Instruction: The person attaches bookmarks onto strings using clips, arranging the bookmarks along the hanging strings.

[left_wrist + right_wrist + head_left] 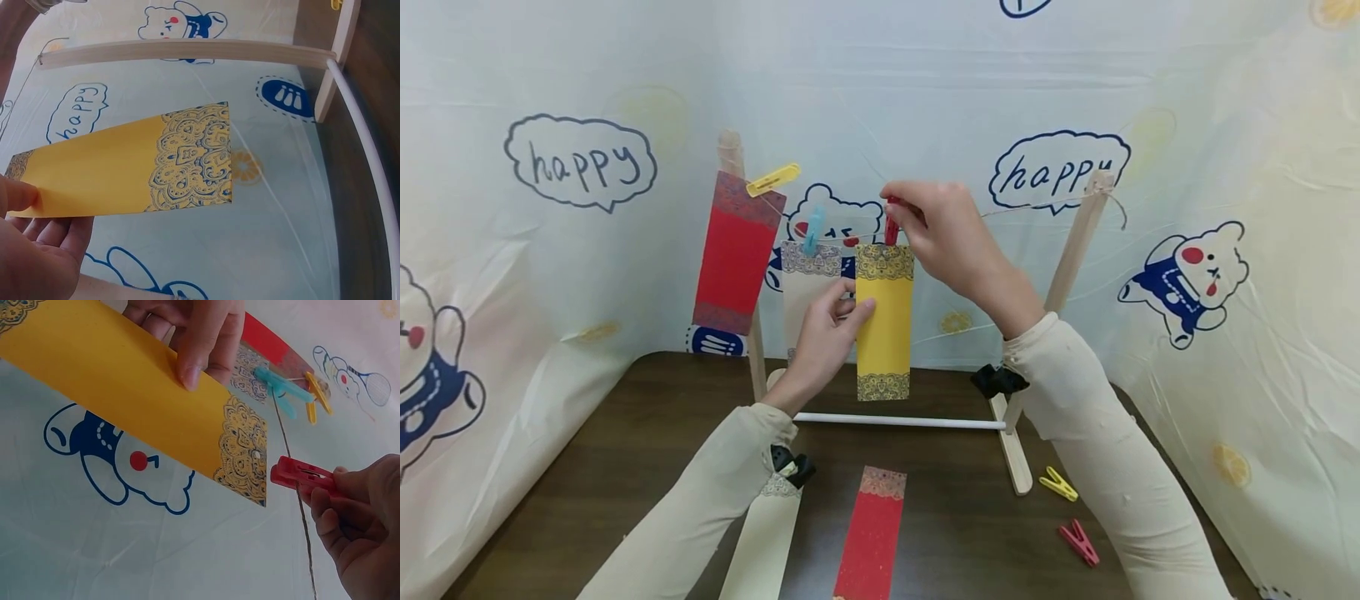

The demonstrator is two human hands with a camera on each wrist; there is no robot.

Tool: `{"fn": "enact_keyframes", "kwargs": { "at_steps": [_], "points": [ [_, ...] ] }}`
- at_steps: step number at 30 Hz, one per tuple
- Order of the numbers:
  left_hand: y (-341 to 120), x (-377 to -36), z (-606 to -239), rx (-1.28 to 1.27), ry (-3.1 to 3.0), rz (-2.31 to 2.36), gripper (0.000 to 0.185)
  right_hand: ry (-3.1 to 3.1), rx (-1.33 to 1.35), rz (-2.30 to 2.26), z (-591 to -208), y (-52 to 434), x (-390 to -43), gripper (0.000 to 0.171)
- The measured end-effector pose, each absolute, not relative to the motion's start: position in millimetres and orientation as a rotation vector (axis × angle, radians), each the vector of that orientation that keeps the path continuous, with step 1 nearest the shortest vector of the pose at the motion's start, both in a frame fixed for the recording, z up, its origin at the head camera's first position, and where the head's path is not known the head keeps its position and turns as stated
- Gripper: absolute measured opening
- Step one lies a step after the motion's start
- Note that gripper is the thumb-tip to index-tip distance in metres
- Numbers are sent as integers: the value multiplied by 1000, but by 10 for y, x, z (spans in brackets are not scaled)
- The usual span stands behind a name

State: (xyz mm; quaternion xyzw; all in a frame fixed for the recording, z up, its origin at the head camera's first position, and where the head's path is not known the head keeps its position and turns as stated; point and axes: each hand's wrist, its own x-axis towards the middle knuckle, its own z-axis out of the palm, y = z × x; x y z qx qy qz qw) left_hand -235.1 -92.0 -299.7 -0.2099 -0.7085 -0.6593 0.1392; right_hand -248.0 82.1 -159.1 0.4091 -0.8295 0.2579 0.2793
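My left hand [822, 337] pinches a yellow paper card [884, 333] with lace-patterned ends by its left edge, thumb in front and fingers behind. The card is held upright at a thin string [1037, 205]. Above its top edge my right hand [953, 237] pinches a red clothespin [306, 475] by its handles. In the right wrist view the clothespin's tip is at the string, with a small gap to the card. To the left, a blue clothespin [813, 230] holds a whitish card [808, 287], and a yellow clothespin [773, 179] holds a red card [735, 258].
Wooden posts [1073, 246] carry the string, and a white rod [898, 421] joins them low down. On the dark table [970, 517] lie another red card [872, 533], a cream card [763, 542], a yellow clothespin [1058, 483] and a pinkish-red clothespin [1079, 542]. A printed curtain stands behind.
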Motion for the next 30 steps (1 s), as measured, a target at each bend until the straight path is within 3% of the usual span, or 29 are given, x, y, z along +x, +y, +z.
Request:
{"fn": "enact_keyframes", "kwargs": {
  "at_steps": [30],
  "points": [
    [-1008,-2341,-3087,-641,-2061,-1884,24,-2319,1091,661,-1786,739,-2512,27]
  ]
}}
